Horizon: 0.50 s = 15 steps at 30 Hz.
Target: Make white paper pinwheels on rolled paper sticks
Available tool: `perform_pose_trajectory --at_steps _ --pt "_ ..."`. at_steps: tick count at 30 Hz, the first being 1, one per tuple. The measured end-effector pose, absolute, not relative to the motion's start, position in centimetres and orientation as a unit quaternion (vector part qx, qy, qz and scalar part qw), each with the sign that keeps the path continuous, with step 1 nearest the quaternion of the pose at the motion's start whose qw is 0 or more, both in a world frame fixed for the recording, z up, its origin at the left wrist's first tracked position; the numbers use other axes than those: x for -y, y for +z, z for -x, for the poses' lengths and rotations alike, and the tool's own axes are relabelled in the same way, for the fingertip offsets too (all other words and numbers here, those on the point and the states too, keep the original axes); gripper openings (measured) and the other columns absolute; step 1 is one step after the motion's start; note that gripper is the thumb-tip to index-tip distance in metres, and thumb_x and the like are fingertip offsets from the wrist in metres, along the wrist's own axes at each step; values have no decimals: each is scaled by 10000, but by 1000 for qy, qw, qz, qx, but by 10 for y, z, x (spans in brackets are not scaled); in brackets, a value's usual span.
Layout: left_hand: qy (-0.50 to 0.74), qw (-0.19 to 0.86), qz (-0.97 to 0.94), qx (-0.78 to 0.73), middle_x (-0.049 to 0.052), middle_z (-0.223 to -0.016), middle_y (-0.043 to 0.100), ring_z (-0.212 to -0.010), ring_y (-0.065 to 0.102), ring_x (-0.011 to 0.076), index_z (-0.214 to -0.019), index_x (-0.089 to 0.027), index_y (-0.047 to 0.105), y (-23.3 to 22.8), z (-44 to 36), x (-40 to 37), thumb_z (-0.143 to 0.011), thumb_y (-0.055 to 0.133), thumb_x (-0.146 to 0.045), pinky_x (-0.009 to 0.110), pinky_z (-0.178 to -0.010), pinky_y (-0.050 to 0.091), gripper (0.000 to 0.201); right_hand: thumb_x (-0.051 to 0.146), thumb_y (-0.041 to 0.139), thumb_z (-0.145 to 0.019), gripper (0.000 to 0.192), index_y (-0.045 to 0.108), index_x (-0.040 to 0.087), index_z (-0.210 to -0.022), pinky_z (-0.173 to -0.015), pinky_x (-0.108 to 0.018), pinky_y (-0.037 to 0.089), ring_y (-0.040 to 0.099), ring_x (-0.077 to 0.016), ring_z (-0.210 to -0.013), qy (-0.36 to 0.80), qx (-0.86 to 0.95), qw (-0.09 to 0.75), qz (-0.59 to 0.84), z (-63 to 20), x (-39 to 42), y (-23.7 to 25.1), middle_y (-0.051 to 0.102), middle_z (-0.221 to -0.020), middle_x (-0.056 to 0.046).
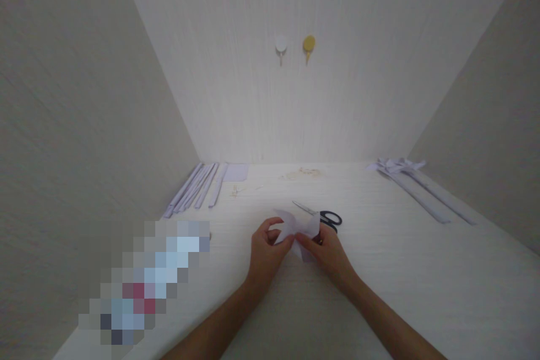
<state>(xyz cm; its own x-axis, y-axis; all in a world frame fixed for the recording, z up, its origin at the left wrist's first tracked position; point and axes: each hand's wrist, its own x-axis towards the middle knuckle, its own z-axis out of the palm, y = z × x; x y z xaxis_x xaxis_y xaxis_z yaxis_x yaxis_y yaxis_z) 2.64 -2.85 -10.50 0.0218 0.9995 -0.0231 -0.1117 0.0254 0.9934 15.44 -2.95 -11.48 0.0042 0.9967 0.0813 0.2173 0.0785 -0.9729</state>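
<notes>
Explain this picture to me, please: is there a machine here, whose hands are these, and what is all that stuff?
No machine here: these are a person's bare left hand and right hand. A camera worn on that person's head took this single picture, looking forward and down.

Both hands pinch a pale folded piece, which looks like paper, above a whitish tabletop. Just beyond the right hand lie black-handled scissors. Farther back at the left are narrow pale strips and a small flat sheet; at the right, long strips with a crumpled-looking pale bunch. The thin bits near the back are too small to identify.
</notes>
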Motion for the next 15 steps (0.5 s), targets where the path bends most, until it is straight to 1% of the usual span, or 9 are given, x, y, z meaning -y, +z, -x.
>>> perform_pose_trajectory --at_steps 4,6,9,10,12,15 --pt "520 529 -471 -477 -3 -556 601 -536 588 149 -899 -144 475 -106 -26 29 -564 648 -231 216 -497 442 387 307 574 -647 198 575 139 -751 -446 -218 334 426 -100 -499 412 568 470 536 -152 29 -116 568 -627 -10" --pt "522 530 -459 -485 2 -565 606 -533 587 150 -901 -143 477 -106 -26 29 -554 654 -235 218 -494 441 400 304 601 -620 206 570 149 -752 -431 -207 320 409 -89 -480 432 553 473 532 -152 30 -114 543 -585 10" --pt "526 537 -436 -495 13 -591 613 -528 586 153 -907 -141 478 -105 -25 27 -545 657 -232 225 -487 440 415 285 644 -580 291 541 173 -828 -385 -175 265 354 -59 -418 539 482 472 505 -154 33 -108 465 -504 64" --pt "528 538 -429 -498 17 -600 614 -526 584 153 -910 -140 478 -104 -24 26 -544 656 -233 228 -486 439 417 288 640 -590 283 532 181 -829 -372 -165 245 333 -50 -400 589 444 470 485 -156 34 -105 433 -485 77" --pt "534 535 -418 -503 21 -617 612 -523 578 146 -910 -139 479 -103 -21 23 -547 653 -233 229 -489 436 413 324 590 -652 204 536 181 -787 -358 -152 233 323 -41 -392 685 359 463 434 -162 36 -98 408 -487 76" --pt "545 519 -409 -515 17 -621 600 -517 563 128 -908 -137 487 -101 -17 20 -550 649 -233 220 -490 424 404 374 484 -737 243 573 155 -791 -383 -157 313 415 -51 -452 762 266 450 382 -172 37 -92 496 -592 16"
